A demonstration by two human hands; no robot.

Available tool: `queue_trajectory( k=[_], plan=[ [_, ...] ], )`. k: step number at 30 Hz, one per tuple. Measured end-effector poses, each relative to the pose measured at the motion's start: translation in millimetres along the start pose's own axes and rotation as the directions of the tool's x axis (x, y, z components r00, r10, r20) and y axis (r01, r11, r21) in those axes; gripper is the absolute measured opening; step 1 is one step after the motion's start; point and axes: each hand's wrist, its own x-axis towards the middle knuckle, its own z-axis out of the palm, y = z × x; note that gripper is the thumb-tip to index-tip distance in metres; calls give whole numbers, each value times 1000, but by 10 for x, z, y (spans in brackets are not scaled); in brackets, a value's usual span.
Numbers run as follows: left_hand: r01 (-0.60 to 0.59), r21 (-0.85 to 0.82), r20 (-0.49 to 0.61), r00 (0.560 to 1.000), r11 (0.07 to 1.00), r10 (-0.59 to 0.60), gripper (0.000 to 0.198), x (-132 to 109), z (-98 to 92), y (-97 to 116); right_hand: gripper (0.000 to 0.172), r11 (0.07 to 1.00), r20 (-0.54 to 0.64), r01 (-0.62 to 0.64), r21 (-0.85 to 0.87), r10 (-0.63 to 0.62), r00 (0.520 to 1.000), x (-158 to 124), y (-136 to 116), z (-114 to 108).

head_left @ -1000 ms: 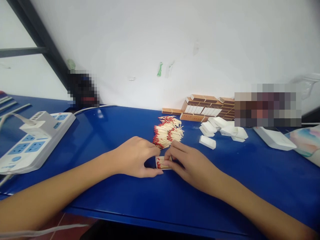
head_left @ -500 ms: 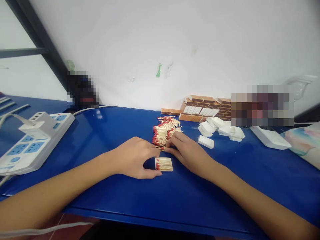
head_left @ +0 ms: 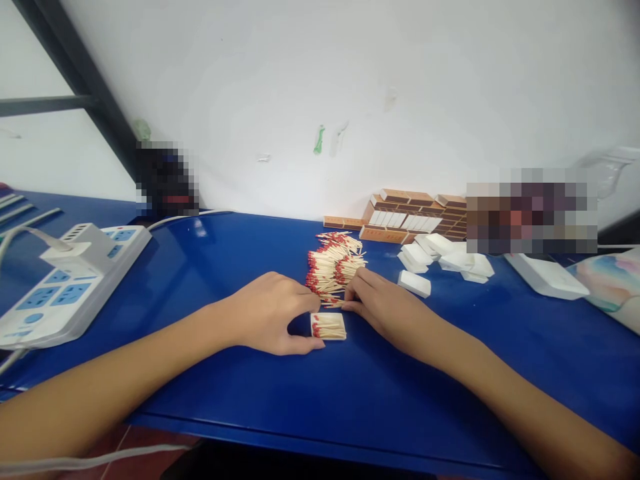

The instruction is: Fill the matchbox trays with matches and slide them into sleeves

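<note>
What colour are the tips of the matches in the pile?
Red tips on pale wooden matches, seen best in the head view.

A small open matchbox tray (head_left: 329,326), part-filled with red-tipped matches, lies flat just before the loose match pile (head_left: 334,265).

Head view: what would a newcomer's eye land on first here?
A pile of red-tipped matches lies at the middle of the bright blue table. Just in front, the left hand pinches a matchbox tray full of matches, while the right hand touches the pile's near edge.
</note>
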Motion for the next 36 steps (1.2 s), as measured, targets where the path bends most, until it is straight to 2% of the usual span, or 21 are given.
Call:
queue_trajectory(
  k=[8,13,15,19,22,24,28,32,36],
  plan=[
    [15,21,6,1000,1000,-16,35,2,-1,-2,11,999,-22,5,-39,-5,1000,-75,96,-122],
    [18,38,-5,1000,999,-17,36,3,14,-22,10,999,-75,51,-3,-51,996,-131,2,-229],
    [20,42,-7,1000,999,-20,37,4,20,-25,13,994,-80,103,-34,-106,991,-140,-76,-197],
    [22,56,-8,1000,998,-22,40,6,32,-21,19,955,-68,197,-220,-217,974,-124,-219,-51],
    [22,75,-7,1000,997,-21,41,6,36,-16,18,933,-26,211,-291,-228,973,-103,-267,6],
    [26,73,-7,1000,997,-25,41,8,33,-15,15,941,-8,207,-267,-217,976,-98,-266,-10],
    [31,58,-9,999,998,-30,40,13,23,-15,5,983,-12,160,-86,-162,987,-119,-231,-133],
    [28,53,-14,1000,998,-27,40,15,24,-16,10,993,19,107,42,-108,994,-167,-191,-277],
    [22,61,-27,999,998,-21,40,10,32,-17,15,995,14,76,69,-77,997,-206,-152,-336]
  ],
)
